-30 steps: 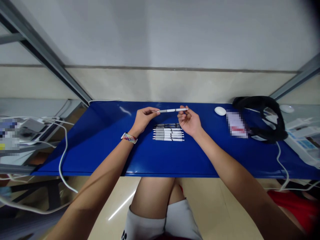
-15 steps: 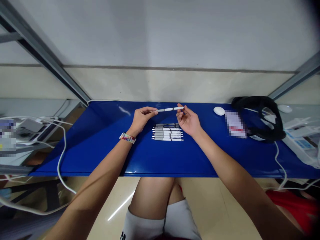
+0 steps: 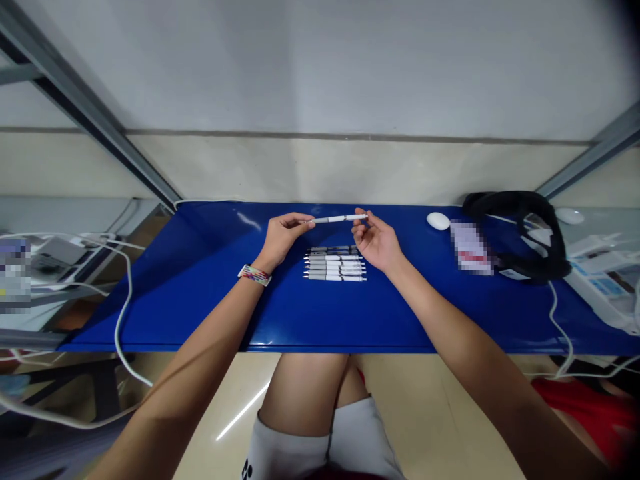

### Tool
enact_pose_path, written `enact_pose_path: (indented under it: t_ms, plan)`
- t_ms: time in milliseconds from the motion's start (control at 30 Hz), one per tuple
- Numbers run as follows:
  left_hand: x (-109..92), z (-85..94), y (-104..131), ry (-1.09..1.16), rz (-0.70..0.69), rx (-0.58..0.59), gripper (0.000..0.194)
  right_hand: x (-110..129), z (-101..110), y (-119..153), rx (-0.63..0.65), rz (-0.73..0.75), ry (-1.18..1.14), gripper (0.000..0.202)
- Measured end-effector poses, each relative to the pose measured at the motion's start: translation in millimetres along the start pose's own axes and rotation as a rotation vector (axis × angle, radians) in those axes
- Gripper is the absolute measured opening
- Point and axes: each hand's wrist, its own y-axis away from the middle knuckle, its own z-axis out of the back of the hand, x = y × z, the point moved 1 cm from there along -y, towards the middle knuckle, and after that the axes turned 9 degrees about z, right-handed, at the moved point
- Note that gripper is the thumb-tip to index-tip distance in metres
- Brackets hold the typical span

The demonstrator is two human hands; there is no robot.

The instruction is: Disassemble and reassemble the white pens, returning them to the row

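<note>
At right of the frame I saw a white oval object [image 3: 438, 221] beside a pixelated card-like item [image 3: 470, 247], then a black loop [image 3: 557, 233]. Red fabric [image 3: 585, 407] showed lower right. To my left, a white cable [image 3: 119, 327] drooped; a grey metal bar [image 3: 90, 100] slanted across the upper left.

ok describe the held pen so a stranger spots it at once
At the blue table, find the pen row. Beyond it, between left hand and right hand, is the grey and white pen: the only one held up.

Left fingers [image 3: 299, 217] pinch together while the right fingers [image 3: 359, 231] curl
</note>
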Motion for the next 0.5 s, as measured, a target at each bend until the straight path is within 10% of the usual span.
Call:
enact_pose_path:
  t_ms: [500]
  plan:
    - [-0.5,-2.2,2.1,-0.039,-0.017,0.003,0.033,1.6,-0.2,1.7,-0.019,0.014,0.008,0.011]
